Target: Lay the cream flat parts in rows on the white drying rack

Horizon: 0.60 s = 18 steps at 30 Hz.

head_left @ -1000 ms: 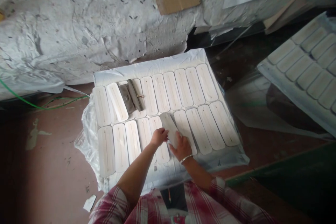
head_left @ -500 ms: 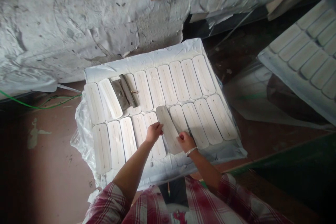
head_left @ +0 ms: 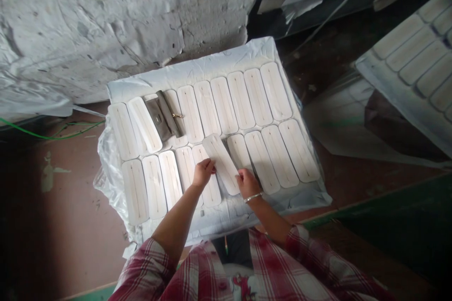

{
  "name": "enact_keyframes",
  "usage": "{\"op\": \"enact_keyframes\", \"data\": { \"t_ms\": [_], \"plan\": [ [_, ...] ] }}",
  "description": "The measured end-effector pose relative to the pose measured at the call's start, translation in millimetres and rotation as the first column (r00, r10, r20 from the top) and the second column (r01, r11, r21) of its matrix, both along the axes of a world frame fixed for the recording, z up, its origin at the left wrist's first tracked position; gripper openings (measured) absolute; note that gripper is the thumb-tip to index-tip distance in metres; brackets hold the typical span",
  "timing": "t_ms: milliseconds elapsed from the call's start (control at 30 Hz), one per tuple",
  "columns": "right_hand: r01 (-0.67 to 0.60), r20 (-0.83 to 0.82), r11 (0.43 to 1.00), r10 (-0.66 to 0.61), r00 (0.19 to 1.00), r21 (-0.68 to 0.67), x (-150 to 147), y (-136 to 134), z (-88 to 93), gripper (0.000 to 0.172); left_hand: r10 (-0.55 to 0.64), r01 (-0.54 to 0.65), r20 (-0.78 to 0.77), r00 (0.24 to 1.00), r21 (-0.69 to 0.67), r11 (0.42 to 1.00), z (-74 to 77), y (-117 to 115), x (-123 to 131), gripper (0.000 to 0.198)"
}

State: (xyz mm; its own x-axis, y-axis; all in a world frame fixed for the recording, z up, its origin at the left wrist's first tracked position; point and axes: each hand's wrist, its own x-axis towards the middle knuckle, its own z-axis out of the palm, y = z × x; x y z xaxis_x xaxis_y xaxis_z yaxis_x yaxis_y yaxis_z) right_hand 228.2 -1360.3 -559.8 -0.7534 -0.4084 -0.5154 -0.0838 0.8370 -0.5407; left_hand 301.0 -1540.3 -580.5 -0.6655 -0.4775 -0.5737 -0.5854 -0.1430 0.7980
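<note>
Between my two hands a long pale panel with rounded corners (head_left: 221, 163) is held a little above the others, slanting down to the right. My left hand (head_left: 204, 172) pinches its left edge, and my right hand (head_left: 247, 182), with a bracelet at the wrist, grips its right edge. Under it, two rows of similar white panels (head_left: 271, 89), each with a thin line down the middle, cover a board wrapped in pale sheeting (head_left: 233, 218). Toward the back left, a grey-brown wallet (head_left: 164, 115) with a metal clasp lies on the panels beside one tilted panel (head_left: 145, 123).
A second board of similar panels (head_left: 416, 51) stands at the right. A rough surface covered in whitish paper (head_left: 116, 19) runs along the back. A green cord (head_left: 52, 136) trails at the left over the reddish floor (head_left: 77, 225).
The held panel has tilted, catches more light and its top end leans further left. Both hands still hold it. The whole view has shifted slightly.
</note>
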Motion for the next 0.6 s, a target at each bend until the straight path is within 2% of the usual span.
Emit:
{"op": "enact_keyframes", "data": {
  "t_ms": [100,133,267,367,500,600],
  "plan": [
    [-0.048,0.047,0.998,0.046,0.998,0.039,8,8,4.7,0.005,-0.004,0.002,0.031,1.0,0.077,0.997,-2.3,4,13,0.033],
    [-0.063,0.068,0.997,0.059,0.996,0.049,9,8,5.8,0.007,-0.001,-0.002,0.03,1.0,0.092,0.996,-1.8,4,14,0.032],
    [-0.087,0.091,0.995,0.082,0.992,0.054,11,-6,6.1,0.009,0.071,-0.07,0.003,0.998,0.111,0.991,-0.6,-7,4,0.031],
    [-0.101,0.103,0.991,0.092,0.99,0.09,15,-11,4.7,0.013,0.092,-0.095,0.03,0.995,0.118,0.988,-5.4,-8,0,0.028],
    [-0.148,0.147,0.975,0.124,0.981,0.165,22,5,3.4,0.013,0.003,-0.022,0.118,0.993,0.154,0.988,-11.1,7,10,0.016],
    [-0.219,0.179,0.955,0.184,0.966,0.199,22,14,0.3,0.011,-0.062,0.039,0.193,0.979,0.124,0.992,-6.5,15,15,0.012]
  ]
}}
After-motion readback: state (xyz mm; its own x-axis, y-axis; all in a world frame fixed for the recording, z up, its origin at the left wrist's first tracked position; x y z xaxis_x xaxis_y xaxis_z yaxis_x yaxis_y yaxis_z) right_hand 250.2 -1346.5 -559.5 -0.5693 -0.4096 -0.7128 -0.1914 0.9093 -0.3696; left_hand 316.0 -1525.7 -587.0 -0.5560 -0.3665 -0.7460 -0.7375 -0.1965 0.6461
